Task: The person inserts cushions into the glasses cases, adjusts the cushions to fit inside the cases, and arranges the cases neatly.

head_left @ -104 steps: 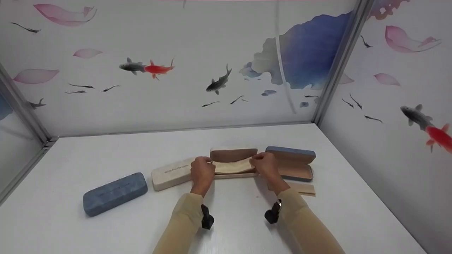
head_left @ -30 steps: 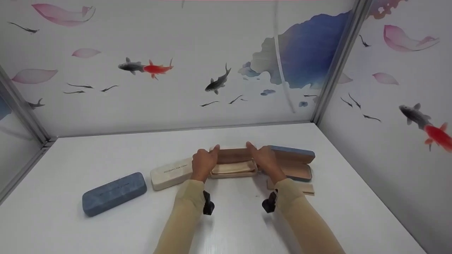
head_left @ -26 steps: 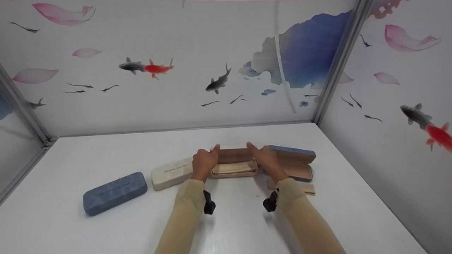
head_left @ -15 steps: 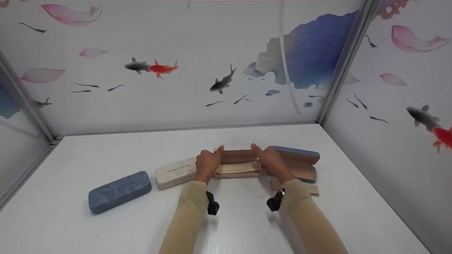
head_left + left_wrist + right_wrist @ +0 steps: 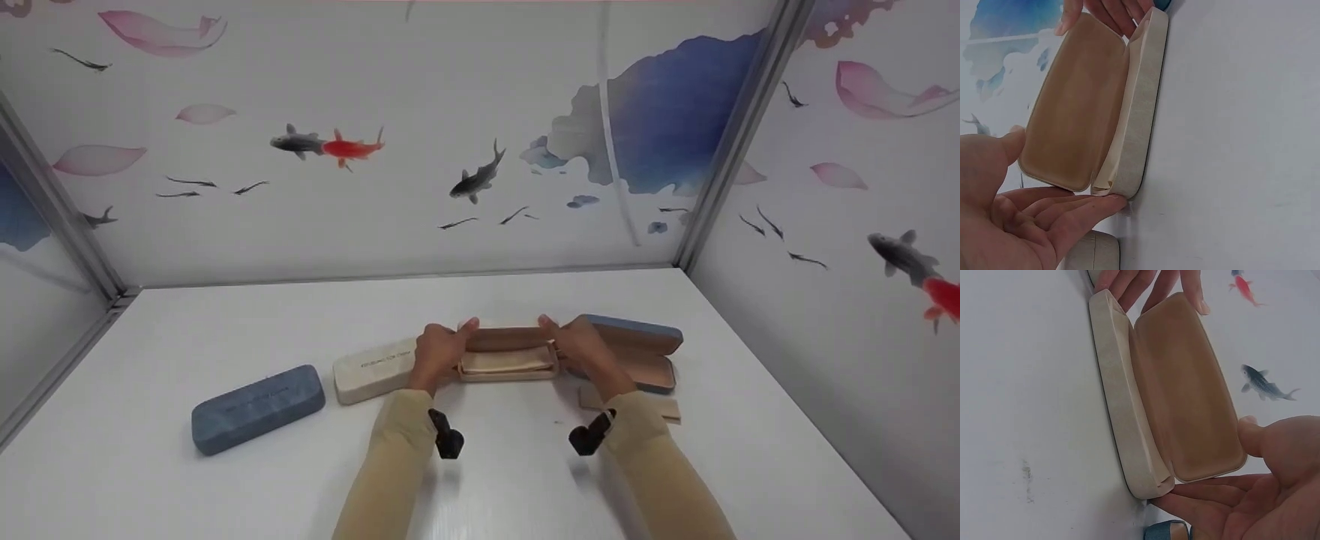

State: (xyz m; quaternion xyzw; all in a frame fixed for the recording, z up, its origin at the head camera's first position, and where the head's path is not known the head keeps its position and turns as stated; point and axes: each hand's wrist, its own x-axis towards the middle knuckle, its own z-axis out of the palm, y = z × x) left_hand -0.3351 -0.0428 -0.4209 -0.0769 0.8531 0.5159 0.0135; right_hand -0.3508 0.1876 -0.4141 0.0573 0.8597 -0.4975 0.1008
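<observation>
A cream glasses case (image 5: 508, 375) stands open between my hands in the head view, its brown-lined lid (image 5: 506, 339) raised at the back. A folded cream cloth (image 5: 506, 360) lies inside the base. My left hand (image 5: 439, 352) holds the case's left end. In the left wrist view its thumb is at the lid's edge, and its fingers reach along the end of the base. My right hand (image 5: 589, 351) grips the right end likewise, its thumb (image 5: 1249, 436) at the lid's edge. Both wrist views show the lid's brown lining; the cloth is mostly hidden there.
To the left lie a closed cream case (image 5: 375, 369) and a closed blue case (image 5: 259, 409). An open blue case (image 5: 652, 371) stands at the right, partly behind my right hand. In front of it lies a beige folded cloth (image 5: 670, 409), partly covered by my sleeve.
Earlier both hands held the cloth stretched over the case; now the cloth lies inside. The hands have shifted to the case's ends and lid, and the lid has tipped slightly forward.
</observation>
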